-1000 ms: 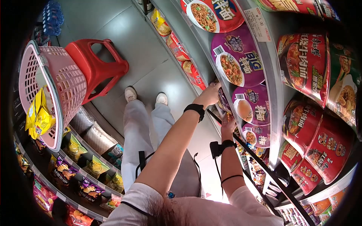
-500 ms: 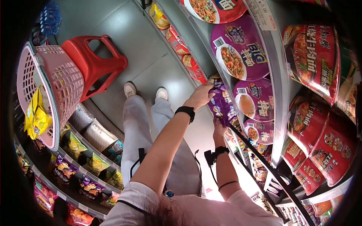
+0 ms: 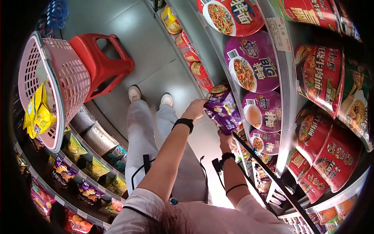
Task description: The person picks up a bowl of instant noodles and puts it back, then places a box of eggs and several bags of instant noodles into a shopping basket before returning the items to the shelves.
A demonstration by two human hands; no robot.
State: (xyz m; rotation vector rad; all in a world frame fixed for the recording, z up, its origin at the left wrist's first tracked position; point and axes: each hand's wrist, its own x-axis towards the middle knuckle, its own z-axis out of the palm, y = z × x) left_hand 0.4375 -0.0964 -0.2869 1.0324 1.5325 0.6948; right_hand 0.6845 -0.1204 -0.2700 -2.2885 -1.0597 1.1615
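Note:
A shiny purple packet of instant noodles [image 3: 224,111] is held between my two hands, tilted in front of the shelf. My left hand [image 3: 196,109] grips its left edge, fingertips partly hidden by the packet. At its lower end, my right hand [image 3: 224,139] is closed on the corner. Just right of the packet, purple noodle tubs [image 3: 255,62] stand in a row behind a clear shelf edge. Part of the lowest tubs' surroundings is hidden by the shelf rail.
On the left, a pink basket [image 3: 72,84] with yellow packets [image 3: 40,111] in it rests beside a red stool [image 3: 99,58]. Chip bags [image 3: 90,194] line the lower-left shelves. Large red noodle packs [image 3: 319,78] fill the right shelf. A dark bar [image 3: 269,175] slants near my right arm.
The purple packet has turned so that more of its front shows. My left hand has shifted left and down, and my right hand slightly down. The view has shifted a little.

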